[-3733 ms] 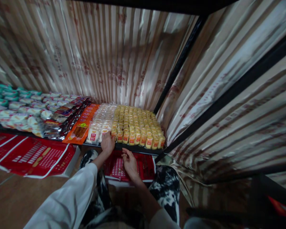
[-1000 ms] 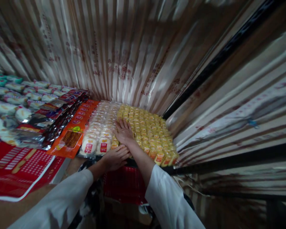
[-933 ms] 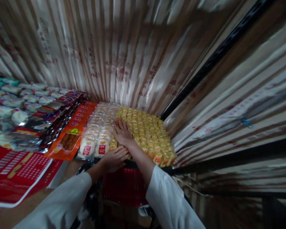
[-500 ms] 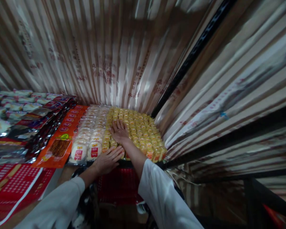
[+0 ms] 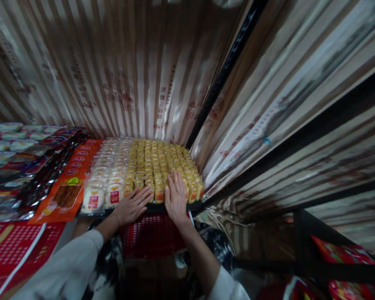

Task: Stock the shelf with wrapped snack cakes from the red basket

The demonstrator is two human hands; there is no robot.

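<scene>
Rows of small yellow-wrapped snack packs (image 5: 161, 160) stand tightly packed at the shelf's right end. My left hand (image 5: 133, 205) lies with fingers stretched along the front of these packs, towards their left side. Flat against the front right packs rests my right hand (image 5: 176, 198), fingers extended and pointing away from me. Neither hand grips anything. Left of the yellow packs are rows of clear-wrapped round white cakes (image 5: 114, 192) with red labels. Beside those lies an orange snack bag (image 5: 64, 196).
Dark glossy packets (image 5: 43, 166) are stacked at the left. A red basket (image 5: 21, 250) with a white handle sits below them, and another red basket (image 5: 150, 235) is under the shelf. Striped sheeting (image 5: 128, 75) and a black pole (image 5: 225, 75) stand behind. Red packages (image 5: 343, 252) lie lower right.
My right hand has drawn back from the middle of the yellow packs to their front right. My left hand stays at the front edge. The view has shifted slightly right.
</scene>
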